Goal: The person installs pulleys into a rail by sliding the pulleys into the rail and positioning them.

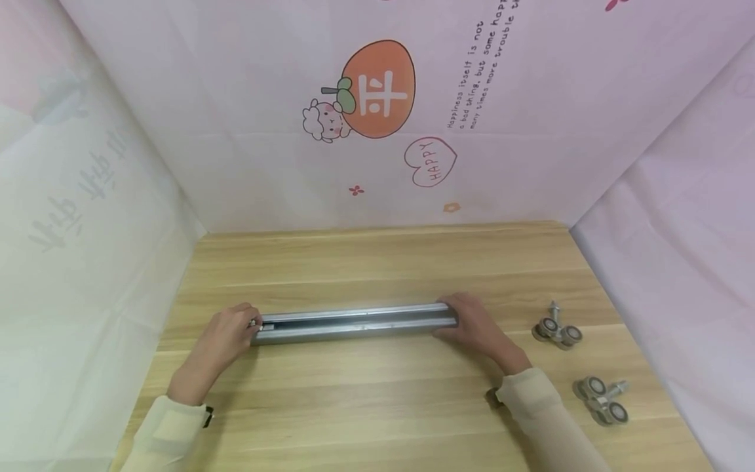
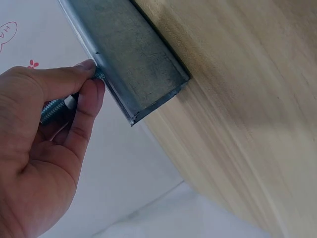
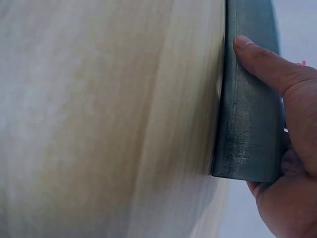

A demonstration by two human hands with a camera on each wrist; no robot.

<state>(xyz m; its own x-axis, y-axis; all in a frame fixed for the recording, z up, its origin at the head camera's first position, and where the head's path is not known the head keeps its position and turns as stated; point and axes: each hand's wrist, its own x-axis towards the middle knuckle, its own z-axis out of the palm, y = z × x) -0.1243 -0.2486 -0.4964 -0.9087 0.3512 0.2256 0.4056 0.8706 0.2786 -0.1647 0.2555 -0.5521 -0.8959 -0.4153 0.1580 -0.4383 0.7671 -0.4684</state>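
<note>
A slotted steel channel rail (image 1: 360,324) spans between the hands, low over the wooden tabletop, its slot facing up in the head view. My right hand (image 1: 473,328) grips its right end, the thumb (image 3: 262,59) lying along the smooth side in the right wrist view. At the left end, my left hand (image 1: 229,331) pinches a threaded bolt (image 2: 100,74) at the rail's slotted face. More of its thread (image 2: 52,112) shows behind the fingers in the left wrist view. Whatever the bolt joins inside the rail is hidden.
Two roller trolleys with bolts lie on the right of the wooden tabletop (image 1: 354,406): an upper trolley (image 1: 556,331) and a lower trolley (image 1: 601,400). Printed white cloth (image 1: 265,170) walls in the back and both sides.
</note>
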